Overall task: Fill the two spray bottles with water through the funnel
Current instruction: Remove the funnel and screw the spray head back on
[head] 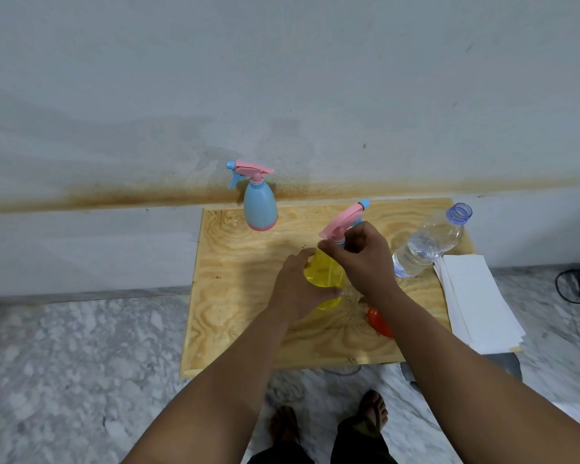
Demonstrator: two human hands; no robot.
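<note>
A yellow spray bottle point(323, 274) stands in the middle of the wooden table point(235, 316). My left hand point(298, 288) grips its body from the left. My right hand point(360, 259) grips the neck under its pink spray head point(344, 221), which tilts up to the right. A blue spray bottle point(260, 209) with a pink trigger head stands upright at the table's far left edge. An uncapped clear water bottle point(429, 244), partly filled, stands at the right. A red object point(379, 321), likely the funnel, lies behind my right forearm, mostly hidden.
A stack of white paper sheets point(476, 299) overhangs the table's right edge. The table stands against a stained wall on a marble floor. A black cable point(573, 283) lies on the floor at the far right. My feet show below the table's near edge.
</note>
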